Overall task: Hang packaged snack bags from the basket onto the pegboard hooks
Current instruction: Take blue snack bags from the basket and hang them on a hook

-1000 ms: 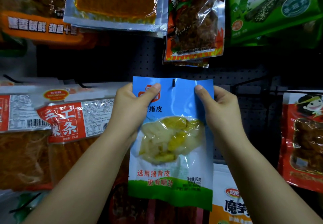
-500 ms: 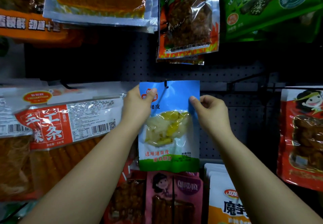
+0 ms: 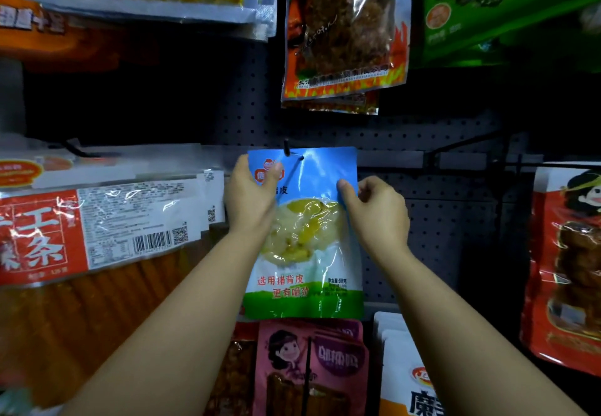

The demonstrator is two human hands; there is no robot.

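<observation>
On the pegboard hook (image 3: 287, 148), 2 hands, left hand (image 3: 252, 193) and right hand (image 3: 377, 212), pinch the blue snack bag (image 3: 309, 230); I'd slide it fully back, keeping it level.

The left hand (image 3: 252, 196) is covering the blue snack bag's (image 3: 305, 233) left edge and part of its red logo. Around that bag, the green package (image 3: 500, 9) above right and the white pouch (image 3: 409, 380) below right are running off the frame edges, print blurring.

Blue snack bag (image 3: 305, 233) reads "选用猪背皮 更有嚼劲".
</observation>
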